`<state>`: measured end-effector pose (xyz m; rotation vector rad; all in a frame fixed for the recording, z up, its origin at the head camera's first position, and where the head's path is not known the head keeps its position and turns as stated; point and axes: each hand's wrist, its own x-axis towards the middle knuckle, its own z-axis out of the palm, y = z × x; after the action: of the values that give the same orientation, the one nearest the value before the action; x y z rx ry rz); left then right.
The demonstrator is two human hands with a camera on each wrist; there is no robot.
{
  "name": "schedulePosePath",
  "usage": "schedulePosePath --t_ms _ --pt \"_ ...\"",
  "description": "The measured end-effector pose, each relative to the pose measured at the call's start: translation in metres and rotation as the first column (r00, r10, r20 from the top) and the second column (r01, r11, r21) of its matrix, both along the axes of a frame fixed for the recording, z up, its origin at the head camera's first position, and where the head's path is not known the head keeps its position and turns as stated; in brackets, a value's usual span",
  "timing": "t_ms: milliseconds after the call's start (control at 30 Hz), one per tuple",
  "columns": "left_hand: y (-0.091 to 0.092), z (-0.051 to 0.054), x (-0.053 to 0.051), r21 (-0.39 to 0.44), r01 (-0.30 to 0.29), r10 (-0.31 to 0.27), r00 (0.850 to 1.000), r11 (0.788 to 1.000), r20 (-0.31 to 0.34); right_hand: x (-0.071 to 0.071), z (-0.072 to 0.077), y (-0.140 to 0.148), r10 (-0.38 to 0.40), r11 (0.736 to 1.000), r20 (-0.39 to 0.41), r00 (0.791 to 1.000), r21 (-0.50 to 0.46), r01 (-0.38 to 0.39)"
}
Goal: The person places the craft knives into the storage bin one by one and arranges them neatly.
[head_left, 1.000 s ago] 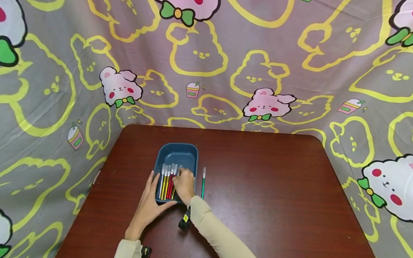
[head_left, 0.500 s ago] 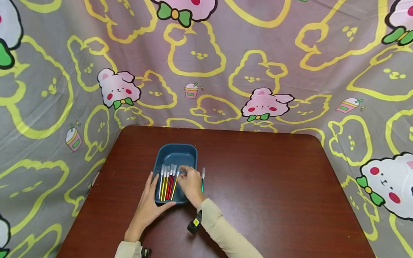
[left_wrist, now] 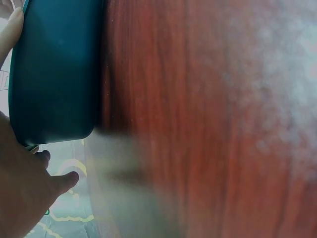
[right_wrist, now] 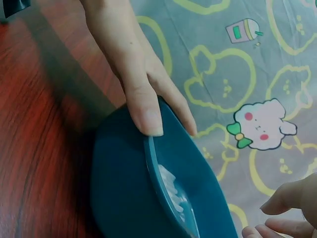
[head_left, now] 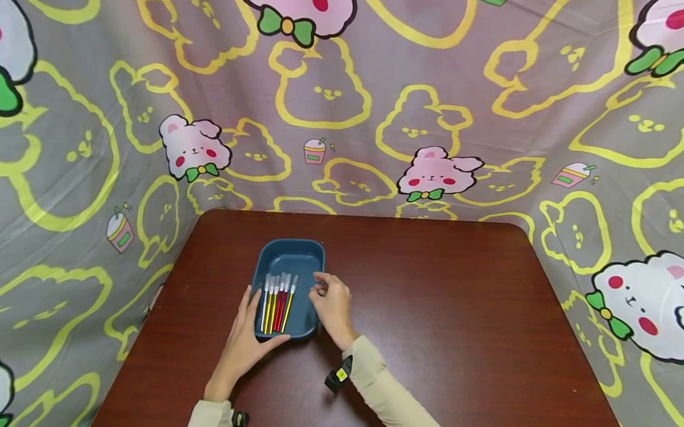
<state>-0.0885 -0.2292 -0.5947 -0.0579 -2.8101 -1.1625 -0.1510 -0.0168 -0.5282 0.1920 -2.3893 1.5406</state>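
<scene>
In the head view a blue plastic tray (head_left: pixel 308 256) lies on the table. Inside it is a row of capped craft knives (head_left: pixel 271 307), slim metallic silver, gold and red handles with translucent caps. The rightmost gold craft knife (head_left: pixel 288 312) leans slightly apart from the rest. My left hand (head_left: pixel 246 343) spans the tray's near left corner, fingers along the left side and thumb at the front rim. My right hand (head_left: pixel 332 305) is just past the tray's right rim, thumb and forefinger bent towards each other. In the right wrist view its fingers (right_wrist: pixel 290 198) show nothing between them.
The brown wooden table (head_left: pixel 447 307) extends to the right of the tray. A patterned grey cloth (head_left: pixel 345 137) hangs behind and along both sides. Each wrist wears a small black camera; the right one (head_left: pixel 338 374) hangs over the table.
My right hand has moved right from inside the tray to beyond its rim, uncovering the gold craft knife. The green craft knife on the table is now hidden by that hand. My left hand stays put.
</scene>
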Motion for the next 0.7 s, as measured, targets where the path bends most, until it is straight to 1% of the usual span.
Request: schedulePosePath --t_ms 300,500,700 --pt "0.001 0.000 -0.001 -0.002 -0.010 0.010 1.000 1.000 0.017 0.000 -0.002 0.019 -0.052 0.998 -0.011 0.999 -0.044 0.052" --pt "0.001 0.000 -0.001 -0.006 -0.012 0.012 1.000 1.000 0.018 0.000 -0.007 0.029 -0.062 0.994 0.043 0.997 -0.090 0.066" --pt "0.000 0.000 -0.002 -0.007 -0.009 0.009 0.999 1.000 0.034 0.001 -0.014 0.036 -0.101 0.993 0.077 0.992 -0.057 0.105"
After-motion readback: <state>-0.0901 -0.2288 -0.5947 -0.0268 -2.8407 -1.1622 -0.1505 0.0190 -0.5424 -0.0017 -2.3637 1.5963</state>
